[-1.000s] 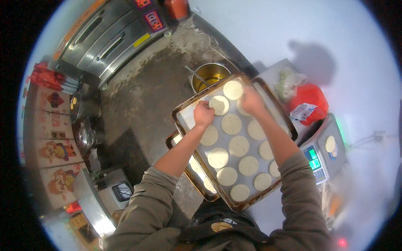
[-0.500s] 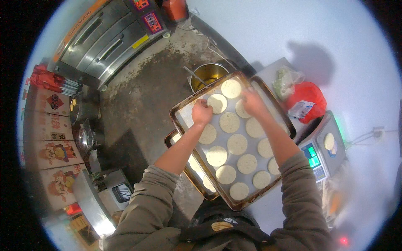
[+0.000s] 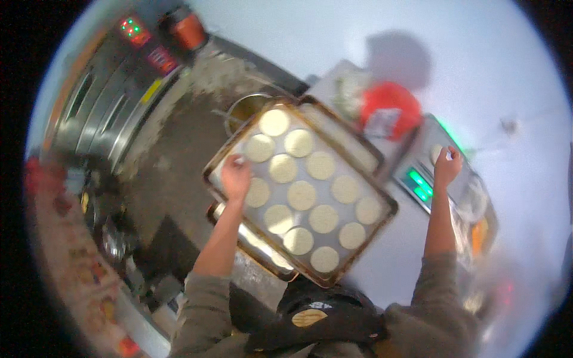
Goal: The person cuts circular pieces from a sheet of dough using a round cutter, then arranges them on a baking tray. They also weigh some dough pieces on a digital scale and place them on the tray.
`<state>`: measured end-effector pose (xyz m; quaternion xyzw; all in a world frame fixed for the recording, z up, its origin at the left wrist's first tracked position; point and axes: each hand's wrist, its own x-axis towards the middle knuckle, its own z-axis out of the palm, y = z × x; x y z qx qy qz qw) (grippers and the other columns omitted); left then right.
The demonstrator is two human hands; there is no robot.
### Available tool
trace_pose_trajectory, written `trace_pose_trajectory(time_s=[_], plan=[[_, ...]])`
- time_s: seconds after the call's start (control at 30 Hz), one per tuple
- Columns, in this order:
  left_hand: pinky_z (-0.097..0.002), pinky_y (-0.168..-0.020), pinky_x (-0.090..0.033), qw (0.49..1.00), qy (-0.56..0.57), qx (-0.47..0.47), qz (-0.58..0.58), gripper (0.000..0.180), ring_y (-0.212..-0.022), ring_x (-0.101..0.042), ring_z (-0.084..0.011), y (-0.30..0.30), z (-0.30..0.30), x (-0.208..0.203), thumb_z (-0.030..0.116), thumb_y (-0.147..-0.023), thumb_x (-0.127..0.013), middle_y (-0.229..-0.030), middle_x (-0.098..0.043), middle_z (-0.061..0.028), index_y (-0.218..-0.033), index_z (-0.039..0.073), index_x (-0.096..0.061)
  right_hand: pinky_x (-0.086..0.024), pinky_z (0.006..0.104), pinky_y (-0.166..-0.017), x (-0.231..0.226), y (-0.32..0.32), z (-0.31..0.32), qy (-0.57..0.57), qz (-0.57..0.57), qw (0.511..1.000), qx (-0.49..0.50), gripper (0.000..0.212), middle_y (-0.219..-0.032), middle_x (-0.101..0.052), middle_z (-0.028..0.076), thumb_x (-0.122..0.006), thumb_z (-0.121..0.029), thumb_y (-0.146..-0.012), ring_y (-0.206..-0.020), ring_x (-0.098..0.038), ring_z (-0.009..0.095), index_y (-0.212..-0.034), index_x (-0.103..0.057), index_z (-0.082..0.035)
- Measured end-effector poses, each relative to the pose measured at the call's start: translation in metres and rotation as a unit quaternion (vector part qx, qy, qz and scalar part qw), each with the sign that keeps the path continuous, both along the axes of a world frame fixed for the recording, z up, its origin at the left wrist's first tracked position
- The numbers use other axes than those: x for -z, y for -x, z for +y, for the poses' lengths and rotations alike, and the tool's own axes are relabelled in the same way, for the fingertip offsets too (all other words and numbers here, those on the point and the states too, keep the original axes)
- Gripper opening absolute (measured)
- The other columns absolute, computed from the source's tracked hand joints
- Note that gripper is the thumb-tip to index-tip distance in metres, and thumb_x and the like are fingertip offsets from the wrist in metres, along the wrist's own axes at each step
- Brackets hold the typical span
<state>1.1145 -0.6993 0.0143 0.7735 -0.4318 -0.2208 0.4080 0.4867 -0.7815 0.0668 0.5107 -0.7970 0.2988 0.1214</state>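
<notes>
A dark-rimmed baking tray [image 3: 391, 209] in front of me carries several flat, pale dough rounds [image 3: 301, 195] laid out in rows. Over its left side is my left hand [image 3: 237, 177], fingers curled together with a small pale spot at their tips; what they hold I cannot make out. My right hand [image 3: 447, 168] reaches over the digital scale [image 3: 412, 161], its fingers pinched. Just left of those fingers a single dough round [image 3: 437, 153] lies on the scale's plate, partly covered by them. Whether the pinch holds anything is unclear in the blur.
A second tray [image 3: 249, 240] shows under the left edge, another [image 3: 358, 132] behind. Beyond them stand a red plastic bag [image 3: 391, 104] and a pot [image 3: 239, 113] of yellowish liquid. A steel deck oven [image 3: 95, 113] is at far left; plastic bags [image 3: 474, 200] lie right of the scale.
My right hand has left the tray and moved right to the scale. My left hand has shifted down along the tray's left side. The view has turned rightward.
</notes>
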Motion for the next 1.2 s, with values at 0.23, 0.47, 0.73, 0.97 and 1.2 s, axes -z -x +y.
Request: trace_pose_trajectory(time_s=[0.23,0.47,0.73,0.97,1.2], plan=[[-0.0363,-0.067,-0.049,0.997,0.066,-0.011,-0.03,0.017,-0.071,-0.057,-0.0193,0.057,0.08,-0.009,0.009,-0.085,-0.07,-0.084,-0.062,-0.0082,-0.1,0.001,-0.07,-0.053,0.0423,-0.093,0.068,0.153,-0.022,-0.254,-0.207,0.944,0.048,0.079,-0.123,-0.071,0.022,-0.081,-0.057,-0.078,-0.11,-0.069,0.035,-0.124,-0.067,0.006],[-0.0328,-0.063,-0.047,0.99,0.12,-0.07,-0.014,0.011,-0.072,-0.06,-0.0182,0.08,0.181,-0.022,0.001,-0.082,-0.068,-0.087,-0.062,-0.0074,-0.093,0.002,-0.068,-0.054,0.0432,-0.059,0.073,0.153,-0.032,-0.201,-0.658,0.719,0.098,0.054,-0.091,-0.068,0.016,-0.075,-0.044,-0.085,-0.078,-0.067,0.028,-0.117,-0.066,-0.002],[-0.0311,-0.061,-0.048,0.984,0.05,-0.164,-0.055,0.009,-0.068,-0.059,-0.0178,0.007,0.287,-0.012,-0.003,-0.085,-0.067,-0.084,-0.06,-0.0081,-0.092,0.003,-0.067,-0.06,0.0409,-0.087,0.064,0.131,-0.047,0.056,-0.587,0.807,-0.034,0.038,-0.118,-0.07,0.018,-0.068,-0.009,-0.093,-0.107,-0.07,0.031,-0.128,-0.062,0.005],[-0.0359,-0.065,-0.052,0.956,-0.099,-0.263,-0.085,0.004,-0.067,-0.066,-0.0232,-0.007,0.404,0.042,0.006,-0.085,-0.068,-0.077,-0.067,-0.0116,-0.084,0.003,-0.066,-0.053,0.0335,-0.09,0.012,-0.192,-0.04,-0.033,-0.592,0.761,-0.265,0.029,-0.114,-0.069,0.01,-0.066,-0.011,-0.096,-0.1,-0.067,0.021,-0.124,-0.067,-0.002],[-0.0415,-0.07,-0.055,0.924,-0.237,-0.291,-0.068,0.009,-0.074,-0.07,-0.03,0.016,0.503,0.076,0.015,-0.083,-0.071,-0.077,-0.071,-0.0116,-0.087,0.007,-0.069,-0.054,0.031,-0.083,0.049,-0.527,0.043,-0.35,-0.62,0.589,-0.384,0.034,-0.106,-0.074,0.006,-0.08,-0.017,-0.087,-0.094,-0.068,0.015,-0.116,-0.071,-0.002]])
